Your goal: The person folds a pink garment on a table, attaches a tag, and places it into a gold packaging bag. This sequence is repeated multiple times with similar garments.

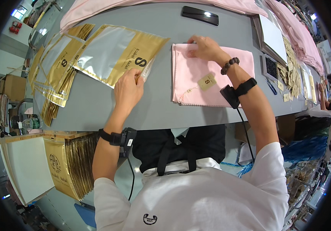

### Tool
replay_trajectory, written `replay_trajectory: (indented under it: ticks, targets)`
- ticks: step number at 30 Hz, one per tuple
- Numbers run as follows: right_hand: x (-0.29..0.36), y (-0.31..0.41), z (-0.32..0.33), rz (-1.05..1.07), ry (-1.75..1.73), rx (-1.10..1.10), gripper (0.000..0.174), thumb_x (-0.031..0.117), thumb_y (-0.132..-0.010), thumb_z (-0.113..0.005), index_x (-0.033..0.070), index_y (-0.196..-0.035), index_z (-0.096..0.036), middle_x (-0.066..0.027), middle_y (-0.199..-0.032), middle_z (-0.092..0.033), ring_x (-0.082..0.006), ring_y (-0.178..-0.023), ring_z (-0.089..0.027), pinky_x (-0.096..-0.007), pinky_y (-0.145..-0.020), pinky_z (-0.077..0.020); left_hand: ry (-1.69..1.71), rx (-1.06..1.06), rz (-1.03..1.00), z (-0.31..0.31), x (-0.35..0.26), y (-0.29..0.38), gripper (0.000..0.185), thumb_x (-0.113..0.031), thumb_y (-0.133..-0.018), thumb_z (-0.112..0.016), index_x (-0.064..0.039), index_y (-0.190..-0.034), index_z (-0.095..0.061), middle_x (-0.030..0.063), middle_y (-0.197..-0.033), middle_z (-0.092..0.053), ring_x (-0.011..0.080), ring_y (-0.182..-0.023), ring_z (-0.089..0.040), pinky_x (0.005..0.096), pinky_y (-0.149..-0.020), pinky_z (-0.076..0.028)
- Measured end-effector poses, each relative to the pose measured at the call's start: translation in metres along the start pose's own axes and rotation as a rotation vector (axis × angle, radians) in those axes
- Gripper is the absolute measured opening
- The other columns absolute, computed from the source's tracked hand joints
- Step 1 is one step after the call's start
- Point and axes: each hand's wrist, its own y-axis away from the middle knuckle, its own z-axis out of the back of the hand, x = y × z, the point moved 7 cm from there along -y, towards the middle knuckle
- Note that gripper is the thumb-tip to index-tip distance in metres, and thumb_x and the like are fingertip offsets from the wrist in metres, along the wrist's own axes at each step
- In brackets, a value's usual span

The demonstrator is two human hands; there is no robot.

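My left hand pinches the near right edge of a gold and clear plastic packaging bag, which lies tilted on the grey table. Farther right, a folded pink cloth lies flat with stitched edges. On its top sits a gold hang tag, tied by a string near the cloth's near left corner. My right hand rests at the cloth's far edge with fingers bent; thumb and fingers are apart, and whether they grip the fabric I cannot tell.
Several more gold bags are heaped at the left. A black smartphone lies at the back. On the right are a white board-like stack, a small box of dark bits and loose tags. Below left, a carton holds upright gold bags.
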Motion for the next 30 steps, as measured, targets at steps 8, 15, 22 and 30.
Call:
replay_trajectory:
  ticks: [8,15,22,30]
  targets:
    - [0.068,0.058,-0.023,0.396,-0.497,-0.266,0.029,0.022,-0.084,-0.083,0.003,-0.104,-0.073,-0.0129,-0.094,-0.071,-0.0347,-0.089,-0.069,-0.0438,-0.078,-0.0545,0.206,0.103,0.05,-0.023,-0.006,-0.003,0.023,-0.022,-0.088,-0.077,-0.001,-0.096,-0.073,0.0192,-0.089,-0.076,0.0382,-0.083,-0.073,0.0452,-0.075,-0.056]
    - [0.103,0.07,-0.036,0.201,0.007,-0.213,0.031,0.031,-0.09,-0.077,0.003,-0.101,-0.069,-0.0149,-0.099,-0.073,-0.0319,-0.09,-0.07,-0.044,-0.074,-0.0552,0.568,-0.324,0.051,-0.01,-0.001,0.031,0.011,-0.007,-0.089,-0.079,-0.001,-0.097,-0.074,0.0097,-0.081,-0.074,0.02,-0.068,-0.069,0.0324,-0.062,-0.054]
    - [0.139,0.121,-0.047,0.828,0.101,-0.386,0.032,0.031,-0.095,-0.07,0.004,-0.113,-0.07,-0.0146,-0.123,-0.069,-0.0325,-0.117,-0.063,-0.0434,-0.092,-0.0523,0.264,-0.306,-0.275,-0.007,-0.024,0.045,0.021,-0.005,-0.087,-0.082,-0.002,-0.107,-0.078,0.0062,-0.077,-0.066,0.0145,-0.065,-0.064,0.0287,-0.059,-0.05]
    - [0.109,0.064,-0.069,0.391,-0.122,-0.301,0.026,0.026,-0.095,-0.063,0.002,-0.101,-0.07,-0.0196,-0.089,-0.072,-0.0389,-0.082,-0.069,-0.0492,-0.078,-0.0554,0.136,-0.268,-0.277,-0.002,-0.028,0.059,0.019,-0.006,-0.085,-0.083,-0.003,-0.103,-0.079,0.0085,-0.079,-0.068,0.0182,-0.064,-0.064,0.031,-0.059,-0.052]
